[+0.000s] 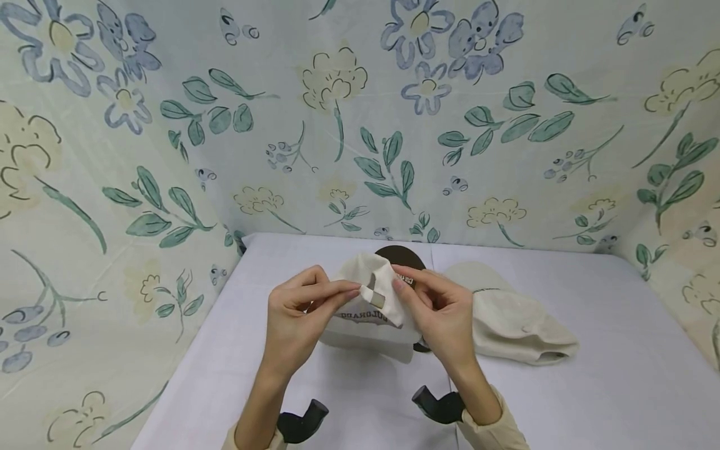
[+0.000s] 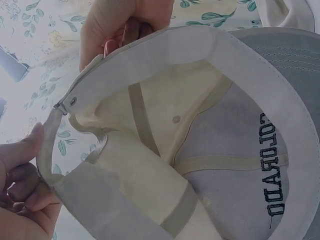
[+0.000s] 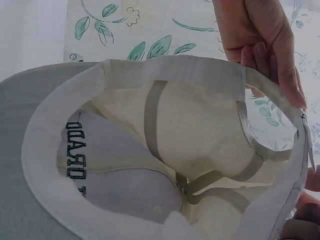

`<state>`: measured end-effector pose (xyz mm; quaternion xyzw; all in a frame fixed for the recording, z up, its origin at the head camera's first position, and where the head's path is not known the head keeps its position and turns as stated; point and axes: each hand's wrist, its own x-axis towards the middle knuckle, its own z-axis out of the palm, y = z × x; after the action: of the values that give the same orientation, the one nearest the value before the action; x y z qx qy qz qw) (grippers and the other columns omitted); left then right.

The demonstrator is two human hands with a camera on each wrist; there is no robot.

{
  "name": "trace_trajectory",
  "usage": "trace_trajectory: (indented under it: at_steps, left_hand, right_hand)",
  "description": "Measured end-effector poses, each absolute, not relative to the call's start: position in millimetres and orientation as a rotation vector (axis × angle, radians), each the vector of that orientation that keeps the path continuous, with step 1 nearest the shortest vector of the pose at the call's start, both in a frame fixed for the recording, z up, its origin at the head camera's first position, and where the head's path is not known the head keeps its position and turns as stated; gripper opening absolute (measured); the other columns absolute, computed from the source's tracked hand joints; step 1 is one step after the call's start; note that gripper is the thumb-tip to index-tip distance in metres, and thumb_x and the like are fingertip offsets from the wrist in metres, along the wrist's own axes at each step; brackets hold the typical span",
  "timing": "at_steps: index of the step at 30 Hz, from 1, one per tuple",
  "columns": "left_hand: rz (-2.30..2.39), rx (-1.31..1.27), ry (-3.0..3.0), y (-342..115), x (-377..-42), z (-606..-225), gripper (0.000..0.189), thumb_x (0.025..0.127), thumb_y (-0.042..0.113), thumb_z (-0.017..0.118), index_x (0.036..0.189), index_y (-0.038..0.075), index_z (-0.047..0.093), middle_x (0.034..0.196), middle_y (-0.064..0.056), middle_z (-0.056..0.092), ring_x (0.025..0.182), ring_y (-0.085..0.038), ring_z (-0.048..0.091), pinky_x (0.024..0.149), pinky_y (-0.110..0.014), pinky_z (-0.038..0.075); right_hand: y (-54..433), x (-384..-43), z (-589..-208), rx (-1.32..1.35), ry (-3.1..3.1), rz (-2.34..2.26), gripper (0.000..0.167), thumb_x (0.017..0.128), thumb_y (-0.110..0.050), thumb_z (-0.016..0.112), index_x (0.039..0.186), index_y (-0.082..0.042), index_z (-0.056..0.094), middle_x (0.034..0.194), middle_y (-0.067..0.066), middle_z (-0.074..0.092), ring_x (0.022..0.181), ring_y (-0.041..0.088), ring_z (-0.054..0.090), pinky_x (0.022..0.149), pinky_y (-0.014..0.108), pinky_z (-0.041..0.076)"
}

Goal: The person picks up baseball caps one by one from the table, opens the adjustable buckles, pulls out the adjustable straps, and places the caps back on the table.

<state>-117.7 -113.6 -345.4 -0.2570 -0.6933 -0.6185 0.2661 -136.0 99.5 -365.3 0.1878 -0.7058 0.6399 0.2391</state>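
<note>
A cream baseball cap is held up over the table, its brim tipped down toward me. Inside its front panel, the lettering COLORADO shows reversed in the left wrist view. My left hand pinches the narrow back strap between thumb and fingers. With thumb and index finger, my right hand grips the cap's back edge beside the small metal buckle. The strap spans the back opening between both hands.
Behind the held cap lies a dark brown cap, partly hidden. A cream cloth hat rests on the white table at the right. Floral cloth hangs behind and at both sides. Black devices sit at the wrists.
</note>
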Motion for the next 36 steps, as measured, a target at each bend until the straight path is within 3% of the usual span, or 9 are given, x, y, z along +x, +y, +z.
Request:
trace_trajectory:
  at_steps: [6, 20, 27, 36]
  left_hand:
    - [-1.701, -0.727, -1.842, -113.6, -117.9, -346.7, 0.018, 0.079, -0.014, 0.081, 0.093, -0.001, 0.083, 0.062, 0.001, 0.046, 0.054, -0.010, 0.031, 0.046, -0.023, 0.024]
    - [-1.668, -0.716, -1.821, -113.8, -119.1, -347.1, 0.017, 0.079, -0.014, 0.081, 0.091, -0.002, 0.082, 0.053, 0.003, 0.037, 0.049, -0.007, 0.028, 0.044, -0.021, 0.023]
    - [-1.635, -0.594, -1.797, -112.4, -118.8, -346.8, 0.013, 0.081, -0.008, 0.083, 0.091, -0.001, 0.083, 0.053, 0.003, 0.033, 0.049, -0.008, 0.026, 0.044, -0.024, 0.021]
    - [-1.636, -0.539, -1.751, -111.2, -120.2, -346.4, 0.011, 0.081, -0.009, 0.083, 0.090, -0.002, 0.083, 0.052, 0.002, 0.031, 0.049, -0.008, 0.022, 0.043, -0.024, 0.019]
  right_hand:
    - [102.1, -134.8, -365.0, 0.612, -2.053, 1.771, 0.027, 0.094, 0.000, 0.073, 0.120, -0.007, 0.078, 0.062, -0.003, 0.034, 0.051, 0.007, 0.031, 0.041, 0.027, 0.025]
    - [102.4, -135.5, -367.0, 0.715, -2.086, 1.773, 0.032, 0.095, 0.003, 0.069, 0.125, -0.005, 0.074, 0.064, -0.003, 0.039, 0.052, 0.006, 0.033, 0.041, 0.026, 0.026]
    - [99.6, -137.8, -370.6, 0.806, -1.835, 1.695, 0.034, 0.080, 0.016, 0.078, 0.110, 0.001, 0.079, 0.059, -0.001, 0.028, 0.051, 0.008, 0.025, 0.042, 0.022, 0.020]
    - [97.4, -142.4, -374.4, 0.923, -1.727, 1.625, 0.032, 0.070, 0.013, 0.087, 0.099, 0.001, 0.082, 0.056, -0.002, 0.024, 0.050, 0.006, 0.023, 0.045, 0.018, 0.019]
